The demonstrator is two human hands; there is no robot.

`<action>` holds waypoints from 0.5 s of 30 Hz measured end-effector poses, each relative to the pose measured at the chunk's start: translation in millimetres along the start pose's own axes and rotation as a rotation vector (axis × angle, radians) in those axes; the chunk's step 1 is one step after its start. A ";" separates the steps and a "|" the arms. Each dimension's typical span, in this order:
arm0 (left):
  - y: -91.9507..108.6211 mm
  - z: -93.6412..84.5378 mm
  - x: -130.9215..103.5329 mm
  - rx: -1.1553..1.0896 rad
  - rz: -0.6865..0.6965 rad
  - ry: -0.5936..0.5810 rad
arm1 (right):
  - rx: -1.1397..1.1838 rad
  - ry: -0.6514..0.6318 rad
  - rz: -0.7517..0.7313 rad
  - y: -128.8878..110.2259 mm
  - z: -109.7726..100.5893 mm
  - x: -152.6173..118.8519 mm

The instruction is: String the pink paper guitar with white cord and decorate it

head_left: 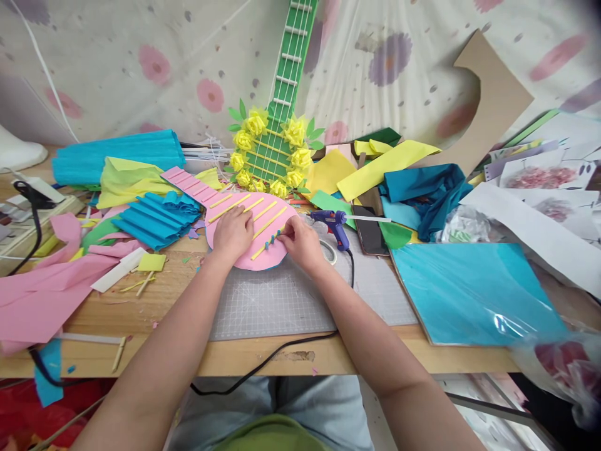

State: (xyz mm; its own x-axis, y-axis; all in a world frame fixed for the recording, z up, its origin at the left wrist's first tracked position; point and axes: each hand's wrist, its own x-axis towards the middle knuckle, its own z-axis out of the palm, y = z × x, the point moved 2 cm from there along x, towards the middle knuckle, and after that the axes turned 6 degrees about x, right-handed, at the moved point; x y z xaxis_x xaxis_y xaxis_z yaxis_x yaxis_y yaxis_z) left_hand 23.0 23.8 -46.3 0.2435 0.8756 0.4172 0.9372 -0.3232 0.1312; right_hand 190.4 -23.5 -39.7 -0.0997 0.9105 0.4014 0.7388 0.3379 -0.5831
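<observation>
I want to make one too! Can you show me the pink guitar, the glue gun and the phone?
Pink guitar [257, 243]: head view, on its rounded body, between two yellow strips.
Glue gun [334, 220]: head view, on its bluish-purple body.
Phone [370, 234]: head view, on its dark screen.

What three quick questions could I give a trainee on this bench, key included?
1. Which hand is nearest the small blue pieces on the pink guitar shape?
2. True or false: the left hand is holding the glue gun.
3. The flowers on the green guitar shape are: A red, B yellow, C white.

Key: 1. The right hand. 2. False; it rests on the pink guitar shape. 3. B.
</observation>
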 end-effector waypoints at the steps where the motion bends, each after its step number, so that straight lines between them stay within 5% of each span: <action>1: -0.2 0.4 0.0 0.001 0.002 0.001 | 0.005 0.002 0.002 0.1 0.0 0.1; 15: 1.4 -1.3 -1.3 -0.014 -0.012 0.013 | 0.060 0.012 0.026 -0.4 -0.6 -0.4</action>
State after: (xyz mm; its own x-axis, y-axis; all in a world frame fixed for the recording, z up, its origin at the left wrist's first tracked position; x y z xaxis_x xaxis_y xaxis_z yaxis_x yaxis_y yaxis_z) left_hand 23.6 21.7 -45.5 0.2288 0.8746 0.4274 0.9364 -0.3177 0.1488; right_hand 190.6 -24.1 -39.2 -0.0726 0.9165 0.3935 0.6995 0.3280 -0.6349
